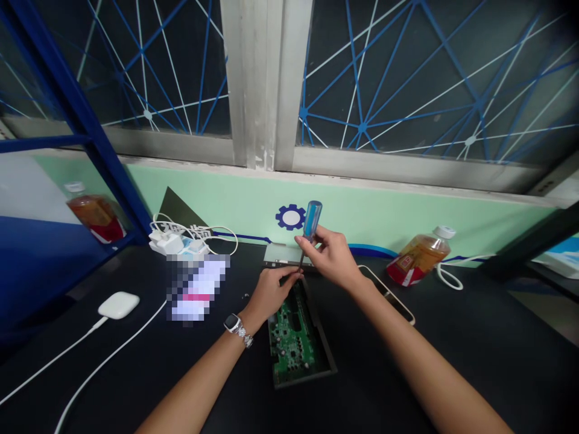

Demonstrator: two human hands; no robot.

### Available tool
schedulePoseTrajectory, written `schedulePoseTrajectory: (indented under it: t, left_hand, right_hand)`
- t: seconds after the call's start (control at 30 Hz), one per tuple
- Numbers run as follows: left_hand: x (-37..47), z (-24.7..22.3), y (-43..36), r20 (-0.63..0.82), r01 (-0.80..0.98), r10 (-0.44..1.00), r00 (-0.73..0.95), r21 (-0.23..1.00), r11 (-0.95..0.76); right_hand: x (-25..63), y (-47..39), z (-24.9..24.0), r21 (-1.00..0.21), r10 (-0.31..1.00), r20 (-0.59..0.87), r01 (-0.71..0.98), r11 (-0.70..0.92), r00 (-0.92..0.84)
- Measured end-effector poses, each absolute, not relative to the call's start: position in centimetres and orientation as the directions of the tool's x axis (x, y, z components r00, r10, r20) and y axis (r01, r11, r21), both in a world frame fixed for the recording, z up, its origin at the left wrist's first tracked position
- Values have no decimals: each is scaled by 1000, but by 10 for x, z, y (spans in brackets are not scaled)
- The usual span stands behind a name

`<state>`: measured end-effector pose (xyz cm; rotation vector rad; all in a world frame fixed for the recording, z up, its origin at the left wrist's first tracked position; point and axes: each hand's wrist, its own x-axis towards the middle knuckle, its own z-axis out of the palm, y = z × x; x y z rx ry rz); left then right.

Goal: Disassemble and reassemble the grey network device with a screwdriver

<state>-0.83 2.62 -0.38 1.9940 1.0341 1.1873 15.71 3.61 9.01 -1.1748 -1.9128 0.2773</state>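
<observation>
A screwdriver (312,220) with a clear blue handle stands nearly upright in my right hand (332,256), its fingers closed round the lower handle. The shaft runs down to the fingertips of my left hand (271,290), which are pinched together by the tip; whatever is between them is too small to make out. Under my left hand lies a green circuit board (293,340) in a dark open casing (322,337). The far end of the casing is partly hidden by my hands. A flat grey metal-edged device (275,254) sits behind them.
Left on the black table (149,386) are a white charger case (119,305), cables, a power strip (181,246) and a blurred item (199,292). To the right, a phone (389,294) lies near a drink bottle (418,256). Wall and windows rise behind.
</observation>
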Motion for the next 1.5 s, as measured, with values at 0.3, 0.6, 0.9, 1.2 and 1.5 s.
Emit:
schedulePoseTrajectory:
  t: [0.3, 0.6, 0.9, 1.2, 1.5]
  left_hand:
    - [-8, 9, 24, 472, 240, 820, 323, 797, -554]
    - [-5, 9, 25, 439, 177, 844, 308, 846, -504]
    - [-3, 6, 26, 459, 216, 845, 275, 827, -520]
    - [0, 5, 28, 467, 207, 856, 221, 835, -509]
    - [0, 1, 31, 476, 215, 853, 213, 829, -516]
  right_hand:
    - [170, 45, 95, -807, 877, 324, 379, 452, -356]
    - [165, 36, 98, -649, 873, 467, 615, 447, -141]
    - [162, 36, 90, -557, 828, 556, 707, 436, -73]
    - [170, 44, 89, -770, 898, 373, 463, 440, -233]
    - [172, 49, 79, -925, 937, 171, 279, 259, -303]
